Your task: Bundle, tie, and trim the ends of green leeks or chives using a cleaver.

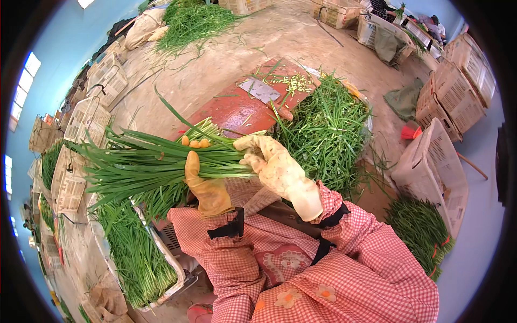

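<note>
While clasped crosswise by fingers of left hand (209, 188), apparently to stay bundled: green bunch (145, 159), sideways before checked apron (350, 280). At stem ends (234, 171), bent fingers of right hand (276, 167), perhaps steadying; grip uncertain.

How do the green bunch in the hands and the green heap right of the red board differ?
The held bunch is aligned, leaves pointing left; the heap is tangled, blades crossing. The left hand holds the bunch, the right hand at its stem end; no hand holds the heap. Both show long, narrow green blades.
</note>
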A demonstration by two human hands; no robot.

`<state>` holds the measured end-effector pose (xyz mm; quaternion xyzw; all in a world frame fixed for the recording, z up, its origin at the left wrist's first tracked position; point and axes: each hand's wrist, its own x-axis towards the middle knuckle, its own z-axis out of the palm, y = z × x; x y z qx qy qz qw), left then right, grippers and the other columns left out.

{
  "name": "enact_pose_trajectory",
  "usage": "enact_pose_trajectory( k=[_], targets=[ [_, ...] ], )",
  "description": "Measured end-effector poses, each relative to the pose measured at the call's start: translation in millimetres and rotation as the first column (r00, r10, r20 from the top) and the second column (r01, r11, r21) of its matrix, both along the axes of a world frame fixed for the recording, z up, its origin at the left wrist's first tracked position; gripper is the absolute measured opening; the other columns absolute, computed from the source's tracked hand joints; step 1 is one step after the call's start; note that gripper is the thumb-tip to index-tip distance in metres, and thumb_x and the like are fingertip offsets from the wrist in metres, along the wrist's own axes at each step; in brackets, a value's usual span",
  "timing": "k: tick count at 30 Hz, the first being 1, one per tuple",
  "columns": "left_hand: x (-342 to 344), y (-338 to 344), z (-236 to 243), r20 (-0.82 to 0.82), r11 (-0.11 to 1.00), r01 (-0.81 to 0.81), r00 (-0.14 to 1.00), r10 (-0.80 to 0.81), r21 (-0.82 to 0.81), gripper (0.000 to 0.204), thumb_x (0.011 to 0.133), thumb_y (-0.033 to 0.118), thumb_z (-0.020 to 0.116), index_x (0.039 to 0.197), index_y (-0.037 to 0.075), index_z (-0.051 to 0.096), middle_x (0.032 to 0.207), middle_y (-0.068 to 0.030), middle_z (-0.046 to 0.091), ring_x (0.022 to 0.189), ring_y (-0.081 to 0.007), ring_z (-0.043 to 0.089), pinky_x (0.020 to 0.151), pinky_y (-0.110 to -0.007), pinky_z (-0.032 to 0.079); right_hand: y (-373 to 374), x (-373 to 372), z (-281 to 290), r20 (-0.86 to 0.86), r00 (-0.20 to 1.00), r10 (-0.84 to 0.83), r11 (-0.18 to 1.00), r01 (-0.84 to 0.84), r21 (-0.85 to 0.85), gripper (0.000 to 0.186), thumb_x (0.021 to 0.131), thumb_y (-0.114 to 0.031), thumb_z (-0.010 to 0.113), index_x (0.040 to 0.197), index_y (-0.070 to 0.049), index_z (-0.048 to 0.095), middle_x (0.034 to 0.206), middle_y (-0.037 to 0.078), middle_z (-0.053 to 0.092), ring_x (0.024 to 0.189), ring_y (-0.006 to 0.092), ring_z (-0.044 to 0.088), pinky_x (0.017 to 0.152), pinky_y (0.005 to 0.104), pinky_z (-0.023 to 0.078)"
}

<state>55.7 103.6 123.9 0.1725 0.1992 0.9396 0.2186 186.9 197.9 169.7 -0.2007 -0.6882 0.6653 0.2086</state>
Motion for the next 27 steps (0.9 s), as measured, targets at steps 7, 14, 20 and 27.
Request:
enact_pose_trajectory(
  k=[7,14,20,27],
  targets=[
    [-15,-1,-16,0.170,0.999,-0.031,0.985,0.023,0.041,0.031,0.098,0.014,0.057,0.129,0.006,0.056,0.107,-0.0040,0.066,0.102,-0.0214,0.064,0.095,-0.041,0.053,34,5,-52,-0.013,0.997,-0.075,0.984,0.076,0.159,0.040,0.089,0.016,0.040,0.121,0.001,0.057,0.104,0.005,0.060,0.085,0.0124,0.055,0.082,0.0251,0.048],
    [-26,-2,-16,0.155,0.994,-0.030,0.988,0.014,0.101,0.030,0.098,0.013,0.056,0.127,0.006,0.056,0.105,-0.0043,0.066,0.101,-0.0207,0.063,0.095,-0.041,0.052,112,112,-92,0.281,0.894,-0.349,0.752,0.088,0.653,0.028,0.080,-0.005,0.067,0.106,-0.015,0.070,0.092,0.014,0.068,0.091,0.0314,0.067,0.078,0.0367,0.056],
    [-11,-22,-3,0.156,0.992,0.035,0.986,-0.054,0.120,0.035,0.092,0.012,0.064,0.126,0.006,0.060,0.104,-0.0038,0.068,0.098,-0.0210,0.064,0.095,-0.042,0.052,124,144,-85,0.617,0.619,-0.487,0.715,-0.123,0.688,0.030,0.080,-0.035,0.079,0.092,-0.010,0.069,0.095,0.010,0.069,0.089,0.0314,0.067,0.072,0.0401,0.055],
    [-8,-6,-2,0.140,0.999,0.042,0.989,-0.039,-0.019,0.035,0.094,0.014,0.062,0.127,0.006,0.057,0.100,-0.0032,0.066,0.095,-0.0200,0.064,0.091,-0.039,0.053,49,77,-79,-0.002,0.930,-0.368,0.914,0.363,0.180,0.043,0.093,-0.021,0.067,0.129,0.002,0.058,0.127,0.018,0.064,0.120,0.0260,0.060,0.104,0.0353,0.045]
  ],
)
